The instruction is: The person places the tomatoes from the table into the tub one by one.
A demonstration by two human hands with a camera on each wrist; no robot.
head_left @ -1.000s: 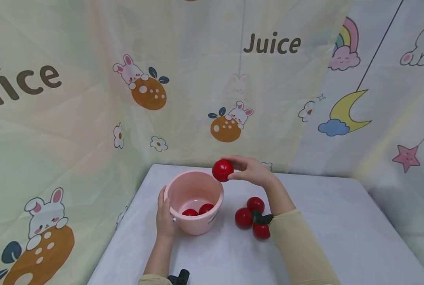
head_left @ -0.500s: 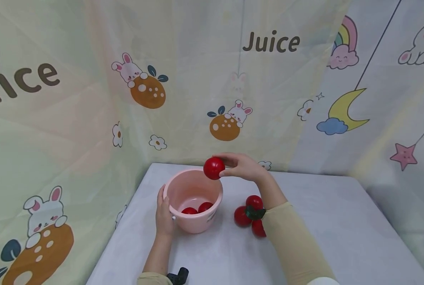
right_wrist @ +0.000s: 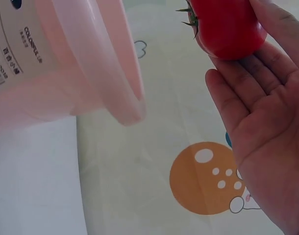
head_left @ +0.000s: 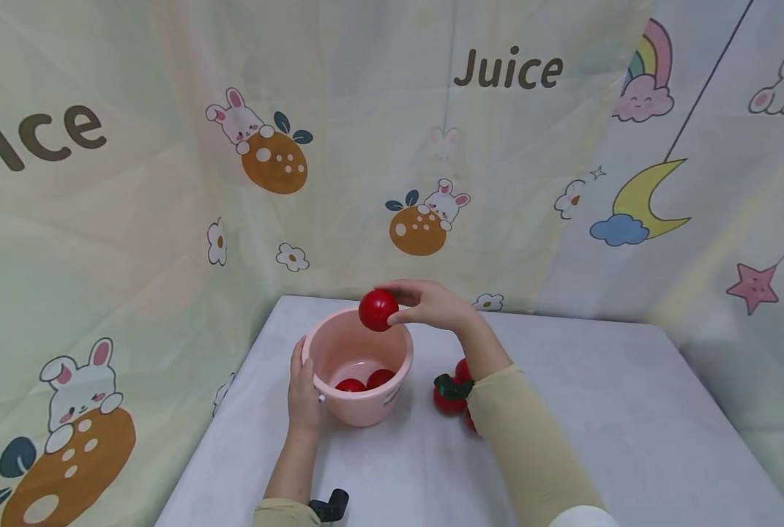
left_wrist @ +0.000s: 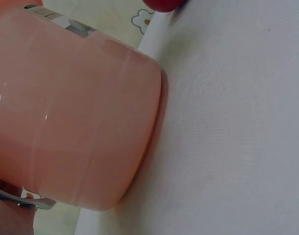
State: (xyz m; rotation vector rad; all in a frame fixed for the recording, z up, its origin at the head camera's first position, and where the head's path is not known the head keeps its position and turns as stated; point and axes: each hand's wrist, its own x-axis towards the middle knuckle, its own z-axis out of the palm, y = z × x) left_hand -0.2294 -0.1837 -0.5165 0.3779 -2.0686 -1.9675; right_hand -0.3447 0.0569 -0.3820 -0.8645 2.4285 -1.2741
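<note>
My right hand [head_left: 431, 306] pinches a red tomato [head_left: 378, 310] between fingers and thumb, above the far right rim of a pink bucket [head_left: 363, 411]. Seen from the right wrist, the held tomato [right_wrist: 228, 27] shows a green calyx, and the bucket's rim [right_wrist: 98, 58] is to its left. My left hand [head_left: 304, 391] grips the bucket's left side. In the left wrist view only a bit of that hand [left_wrist: 12, 218] shows, by the bucket's grey handle [left_wrist: 41, 201]. Inside the bucket, a tomato [head_left: 351, 385] and another tomato [head_left: 380, 378] lie at the bottom.
More tomatoes [head_left: 449, 402] sit on the white table [head_left: 602, 410] right of the bucket, partly hidden by my right sleeve and a black wrist strap [head_left: 454, 386]. Printed cloth [head_left: 339, 66] hangs behind and along the sides of the table.
My right hand has carried the tomato leftward, from beside the bucket's right rim to above its opening. My left hand stays on the bucket. The sleeve now covers more of the table tomatoes.
</note>
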